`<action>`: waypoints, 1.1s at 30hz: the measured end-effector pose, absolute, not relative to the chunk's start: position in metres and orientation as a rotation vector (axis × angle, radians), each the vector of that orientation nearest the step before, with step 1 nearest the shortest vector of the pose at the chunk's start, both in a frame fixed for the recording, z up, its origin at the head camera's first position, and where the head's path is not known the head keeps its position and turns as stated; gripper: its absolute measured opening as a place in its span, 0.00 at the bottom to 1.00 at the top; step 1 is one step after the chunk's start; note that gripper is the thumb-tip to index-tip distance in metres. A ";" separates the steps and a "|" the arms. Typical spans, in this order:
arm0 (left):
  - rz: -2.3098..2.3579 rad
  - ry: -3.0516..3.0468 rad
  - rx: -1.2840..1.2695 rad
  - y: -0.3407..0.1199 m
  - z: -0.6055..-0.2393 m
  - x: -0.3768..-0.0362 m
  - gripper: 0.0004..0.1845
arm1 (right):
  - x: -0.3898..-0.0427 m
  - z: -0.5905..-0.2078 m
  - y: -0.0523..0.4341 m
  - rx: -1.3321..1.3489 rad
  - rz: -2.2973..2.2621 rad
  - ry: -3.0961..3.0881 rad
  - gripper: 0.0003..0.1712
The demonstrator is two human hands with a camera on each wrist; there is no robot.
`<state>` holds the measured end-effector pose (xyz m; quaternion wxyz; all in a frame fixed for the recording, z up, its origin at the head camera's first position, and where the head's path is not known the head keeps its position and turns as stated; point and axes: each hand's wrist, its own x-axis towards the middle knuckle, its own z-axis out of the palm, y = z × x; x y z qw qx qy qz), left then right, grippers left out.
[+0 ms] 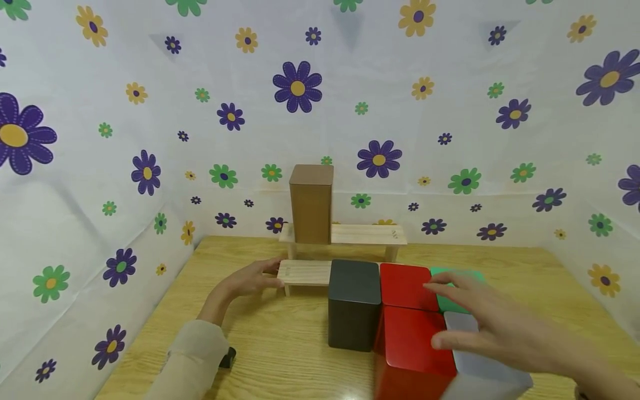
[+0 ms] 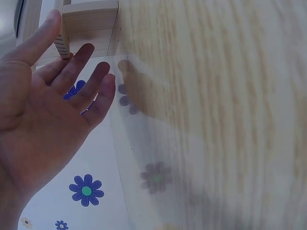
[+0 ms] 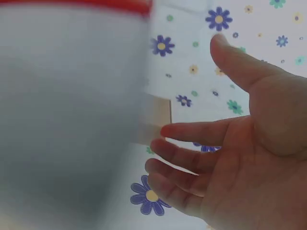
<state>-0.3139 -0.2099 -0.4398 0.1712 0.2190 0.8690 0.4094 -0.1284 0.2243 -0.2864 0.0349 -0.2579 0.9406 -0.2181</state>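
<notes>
The right hand [image 1: 492, 322] is hovering with fingers spread wide and holding nothing over the grey block [image 1: 480, 361], which is lying at about six o'clock from the fingertips, long axis running toward the desk's [image 1: 280, 355] near edge. The left hand [image 1: 250, 278], open too, is resting farther off by the low wooden step [image 1: 304, 272]; the grey block's near end is running out of frame.

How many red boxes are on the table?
2. One red box sits further back, between the black box and the green box. The other red box is right in front of it, beside the grey box. More may hide behind the right hand.
</notes>
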 end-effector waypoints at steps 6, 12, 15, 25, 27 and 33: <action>1.170 2.461 0.656 -0.210 -0.440 -0.314 0.40 | -0.172 -0.249 0.224 -0.862 -0.717 2.851 0.30; 1.149 2.470 0.627 -0.209 -0.441 -0.311 0.40 | -0.192 -0.229 0.226 -0.907 -0.708 2.752 0.23; 1.132 2.487 0.629 -0.210 -0.441 -0.311 0.40 | -0.189 -0.226 0.229 -0.888 -0.682 2.727 0.23; 1.108 2.497 0.660 -0.211 -0.436 -0.313 0.41 | -0.209 -0.202 0.231 -0.886 -0.621 2.836 0.24; 1.119 2.496 0.661 -0.211 -0.435 -0.313 0.41 | -0.222 -0.199 0.227 -0.895 -0.660 2.825 0.26; 1.119 2.492 0.630 -0.209 -0.433 -0.310 0.41 | -0.263 -0.203 0.213 -0.870 -0.699 2.866 0.31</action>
